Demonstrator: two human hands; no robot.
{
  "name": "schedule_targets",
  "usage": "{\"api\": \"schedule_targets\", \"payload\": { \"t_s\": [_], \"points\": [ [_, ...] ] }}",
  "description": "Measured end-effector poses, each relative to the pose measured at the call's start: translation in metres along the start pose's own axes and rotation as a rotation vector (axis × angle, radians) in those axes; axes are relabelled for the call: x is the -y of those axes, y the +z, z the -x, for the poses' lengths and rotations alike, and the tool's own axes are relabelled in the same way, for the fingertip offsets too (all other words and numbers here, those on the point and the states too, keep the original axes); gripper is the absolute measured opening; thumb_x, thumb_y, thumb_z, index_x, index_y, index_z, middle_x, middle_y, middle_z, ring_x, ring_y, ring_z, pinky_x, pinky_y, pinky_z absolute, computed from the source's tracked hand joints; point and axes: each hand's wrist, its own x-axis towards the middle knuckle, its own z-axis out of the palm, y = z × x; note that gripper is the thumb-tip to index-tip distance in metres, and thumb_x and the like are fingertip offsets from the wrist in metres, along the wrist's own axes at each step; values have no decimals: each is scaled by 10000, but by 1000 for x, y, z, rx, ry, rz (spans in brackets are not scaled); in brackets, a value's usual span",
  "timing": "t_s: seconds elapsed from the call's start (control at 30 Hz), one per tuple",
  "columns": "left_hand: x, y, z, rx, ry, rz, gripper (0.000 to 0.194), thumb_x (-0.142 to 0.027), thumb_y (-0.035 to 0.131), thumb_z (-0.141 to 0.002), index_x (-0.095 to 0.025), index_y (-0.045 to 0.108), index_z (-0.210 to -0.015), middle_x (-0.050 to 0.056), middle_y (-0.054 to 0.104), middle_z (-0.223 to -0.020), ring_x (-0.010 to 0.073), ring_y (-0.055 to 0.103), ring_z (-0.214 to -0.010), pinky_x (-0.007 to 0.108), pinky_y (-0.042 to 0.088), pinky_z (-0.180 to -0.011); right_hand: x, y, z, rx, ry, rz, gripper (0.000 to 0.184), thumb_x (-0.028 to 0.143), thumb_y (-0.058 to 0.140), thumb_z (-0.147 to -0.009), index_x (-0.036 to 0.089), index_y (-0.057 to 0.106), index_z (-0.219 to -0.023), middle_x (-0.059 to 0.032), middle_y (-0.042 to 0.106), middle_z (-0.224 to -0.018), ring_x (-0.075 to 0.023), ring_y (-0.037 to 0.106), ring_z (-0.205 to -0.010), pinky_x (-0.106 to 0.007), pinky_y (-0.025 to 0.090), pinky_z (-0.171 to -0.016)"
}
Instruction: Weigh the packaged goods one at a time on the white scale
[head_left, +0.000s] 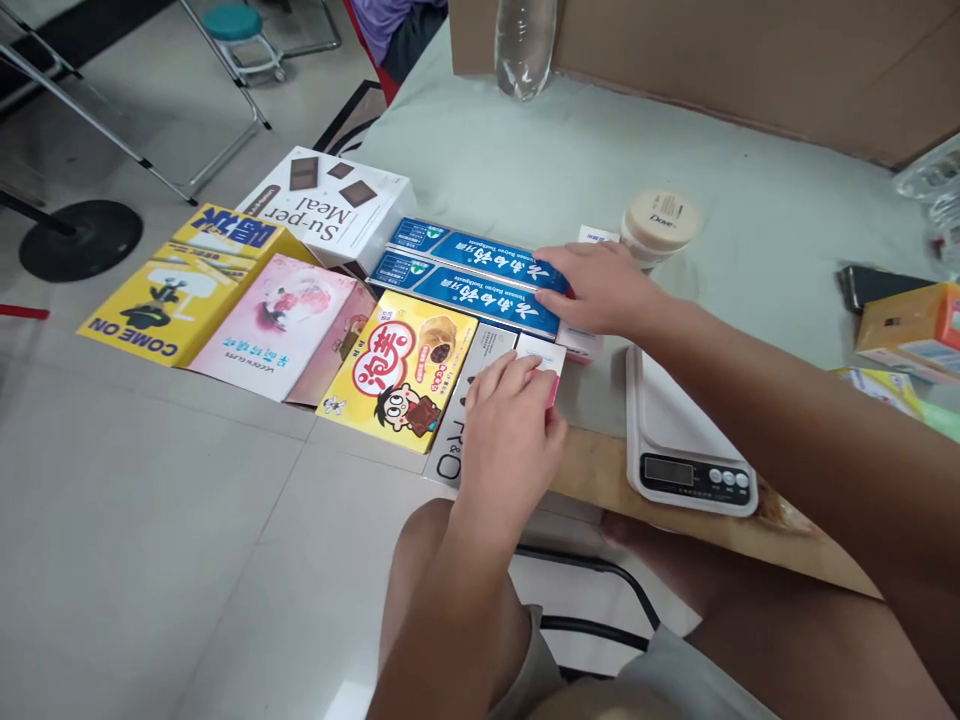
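Two blue toothpaste boxes point(457, 270) lie side by side on the table. My right hand point(600, 285) rests over their right ends, thumb and forefinger apart on the blue cardboard. A white and pink box point(579, 346) lies across those ends, partly hidden under this palm. Closer to me, my left hand point(514, 430) curls its fingers over a small white and pink box point(541, 352). That box sits beside a slim silver box point(487, 350), which the hand partly covers. A yellow puff snack box point(397, 370) touches the silver box on its left.
Further left are a pink box point(274, 325), a yellow box point(180, 290) and a white Su-per Meal box point(330, 205). A Dove jar point(660, 225) and a kitchen scale point(686, 440) are to the right. A clear bottle point(525, 50) stands at the back by a cardboard panel point(720, 70).
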Motion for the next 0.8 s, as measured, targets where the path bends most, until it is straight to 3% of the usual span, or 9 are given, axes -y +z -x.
{"api": "schedule_targets", "payload": {
  "t_s": [0.13,0.2,0.27,0.33,0.47,0.67,0.8],
  "points": [
    [0,1,0,-41,12,38,276,-93,566,-904,-179,742,-1100,96,711,-1366,331,576,-1411,536,478,-1190,-2,-9,14,-57,26,-47,594,427,499,-985,195,539,-1530,-158,597,-1545,-451,428,-1532,-747,261,-1233],
    [-1,1,0,-114,25,88,234,-119,579,-914,-168,744,-1072,115,721,-1328,320,634,-1325,518,520,-1142,0,-19,40,-201,6,-101,553,401,492,-997,168,568,-1493,-168,612,-1523,-428,485,-1495,-705,344,-1215],
    [-3,0,-2,-233,55,155,203,-142,581,-927,-152,741,-1050,127,742,-1243,289,691,-1204,472,570,-1067,3,-27,80,-373,-70,-186,460,373,485,-1010,155,642,-1383,-167,699,-1390,-349,651,-1321,-559,506,-1123],
    [-8,-1,-3,-359,106,213,184,-154,578,-937,-139,736,-1029,121,761,-1143,256,720,-1114,423,595,-1006,4,-30,129,-472,-142,-275,318,348,525,-1009,202,704,-1228,-117,778,-1198,-265,745,-1115,-404,598,-950],
    [-27,2,-4,-477,234,289,138,-139,591,-939,-138,717,-993,85,770,-1000,188,740,-995,331,603,-926,-7,-20,220,-575,-135,-377,166,242,568,-983,256,718,-1054,-36,799,-962,-184,766,-872,-304,596,-767],
    [-75,30,8,-355,480,313,192,-68,626,-894,-190,692,-1027,47,750,-1007,179,733,-969,328,615,-872,-56,-15,293,-745,152,-403,135,205,619,-930,256,743,-947,-18,787,-884,-184,746,-818,-317,588,-762],
    [-121,58,26,-133,703,417,232,-32,629,-833,-186,669,-1003,38,694,-925,189,722,-949,340,624,-874,-110,-6,314,-1091,476,-558,156,242,556,-923,246,700,-862,-26,744,-832,-195,709,-805,-357,571,-772]
  ]
}}
